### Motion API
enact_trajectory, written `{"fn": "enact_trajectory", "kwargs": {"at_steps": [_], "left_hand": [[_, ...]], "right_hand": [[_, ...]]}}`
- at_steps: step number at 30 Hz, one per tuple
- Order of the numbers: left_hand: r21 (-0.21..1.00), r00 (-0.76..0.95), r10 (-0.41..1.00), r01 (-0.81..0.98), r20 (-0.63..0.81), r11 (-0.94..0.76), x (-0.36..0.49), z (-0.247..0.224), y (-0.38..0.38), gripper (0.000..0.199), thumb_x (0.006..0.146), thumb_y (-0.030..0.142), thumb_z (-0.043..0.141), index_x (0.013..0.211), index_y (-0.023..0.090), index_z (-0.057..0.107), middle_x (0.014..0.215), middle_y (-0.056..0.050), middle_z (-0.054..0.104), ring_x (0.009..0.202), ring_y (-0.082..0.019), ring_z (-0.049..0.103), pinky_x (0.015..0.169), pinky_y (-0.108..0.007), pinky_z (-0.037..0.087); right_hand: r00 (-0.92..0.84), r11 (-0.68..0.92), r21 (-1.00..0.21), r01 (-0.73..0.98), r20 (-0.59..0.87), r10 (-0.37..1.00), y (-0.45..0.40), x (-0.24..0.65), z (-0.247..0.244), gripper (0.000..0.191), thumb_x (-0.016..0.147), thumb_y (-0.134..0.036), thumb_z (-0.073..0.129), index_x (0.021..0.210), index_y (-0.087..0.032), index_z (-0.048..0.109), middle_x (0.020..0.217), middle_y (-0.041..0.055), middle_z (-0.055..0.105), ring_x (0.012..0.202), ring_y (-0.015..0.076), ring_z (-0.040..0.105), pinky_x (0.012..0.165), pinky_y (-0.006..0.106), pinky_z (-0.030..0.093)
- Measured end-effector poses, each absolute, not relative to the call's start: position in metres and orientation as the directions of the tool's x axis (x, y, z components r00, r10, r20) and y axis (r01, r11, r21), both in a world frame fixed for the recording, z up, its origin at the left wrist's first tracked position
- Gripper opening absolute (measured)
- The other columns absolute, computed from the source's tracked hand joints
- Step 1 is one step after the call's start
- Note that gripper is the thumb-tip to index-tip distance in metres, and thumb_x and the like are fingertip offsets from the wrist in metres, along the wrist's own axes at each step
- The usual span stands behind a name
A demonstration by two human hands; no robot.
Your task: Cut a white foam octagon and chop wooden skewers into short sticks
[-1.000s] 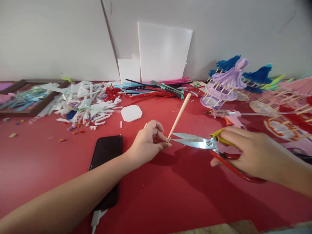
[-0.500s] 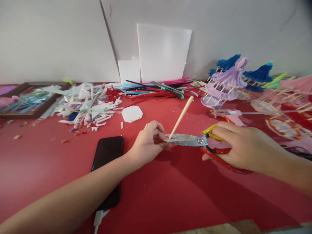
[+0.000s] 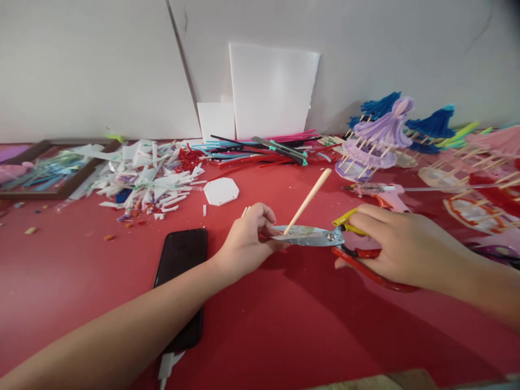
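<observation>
My left hand (image 3: pixel 247 238) is closed in a pinch near the middle; thin stick ends poke out above its knuckles. A pale wooden stick (image 3: pixel 309 200) slants up and right, its lower end between the blades of the scissors (image 3: pixel 311 236), right beside my left fingertips. What else the left fingers hold is hidden. My right hand (image 3: pixel 406 246) is wrapped round the scissors' yellow and red handles. The blades point left and their tips reach my left fingers.
A black phone (image 3: pixel 181 260) with a white cable lies under my left forearm. Behind are a white octagonal piece (image 3: pixel 221 191), a heap of scraps (image 3: pixel 150 176), coloured strips (image 3: pixel 260 149) and a pink glue gun (image 3: pixel 392 196). Purple tasselled model (image 3: pixel 368 157) stands right.
The wooden stick leans further right and its top is slightly lower. The scissors have shifted slightly left, with their blades closer together around the stick.
</observation>
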State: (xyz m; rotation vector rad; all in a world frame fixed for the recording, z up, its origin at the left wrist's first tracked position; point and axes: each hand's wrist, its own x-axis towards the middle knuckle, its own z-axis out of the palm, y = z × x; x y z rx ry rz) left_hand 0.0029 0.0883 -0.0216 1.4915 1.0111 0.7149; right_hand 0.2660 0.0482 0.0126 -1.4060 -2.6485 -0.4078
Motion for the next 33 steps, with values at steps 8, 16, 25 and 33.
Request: {"fn": "enact_trajectory", "kwargs": {"at_steps": [8,16,25,33], "left_hand": [[0.981,0.455,0.887,0.195,-0.082,-0.01,0.004,-0.02,0.087,0.034,0.07,0.014,0.067,0.086,0.023,0.039,0.076,0.004,0.067,0.074,-0.018,0.07,0.066,-0.029,0.05],[0.98,0.44,0.897,0.19,-0.028,-0.063,0.005,-0.025,0.087,0.032,0.073,0.015,0.067,0.087,0.023,0.04,0.078,0.002,0.065,0.075,-0.016,0.067,0.067,-0.028,0.05],[0.863,0.349,0.933,0.44,0.089,-0.248,0.0,-0.021,0.09,0.031,0.074,0.012,0.065,0.094,0.022,0.044,0.077,0.002,0.065,0.07,-0.015,0.065,0.064,-0.026,0.051],[0.655,0.279,0.876,0.584,0.394,-0.48,-0.005,-0.027,0.087,0.035,0.081,0.018,0.057,0.114,0.016,0.044,0.11,-0.013,0.059,0.09,-0.022,0.061,0.078,-0.039,0.052]], "right_hand": [[-0.581,0.511,0.278,0.813,0.342,0.738,0.047,0.265,-0.003,0.029,0.088,-0.032,0.044,0.07,-0.018,0.061,0.067,0.0047,0.062,0.056,0.0167,0.057,0.048,0.028,0.034],[-0.506,0.505,0.091,0.858,0.318,0.801,0.049,0.268,-0.006,0.022,0.086,-0.034,0.051,0.069,-0.021,0.056,0.072,0.0059,0.063,0.064,0.0182,0.06,0.052,0.029,0.036],[-0.092,0.185,-0.445,0.876,0.224,0.97,0.085,0.263,0.019,0.057,0.078,-0.073,0.049,0.054,-0.025,0.029,0.051,-0.0041,0.027,0.045,0.0128,0.03,0.043,0.028,0.025],[-0.117,0.113,-0.544,0.831,0.028,0.993,0.085,0.252,-0.003,0.055,0.075,-0.066,0.058,0.056,-0.023,0.03,0.055,-0.006,0.028,0.05,0.011,0.03,0.048,0.027,0.024]]}}
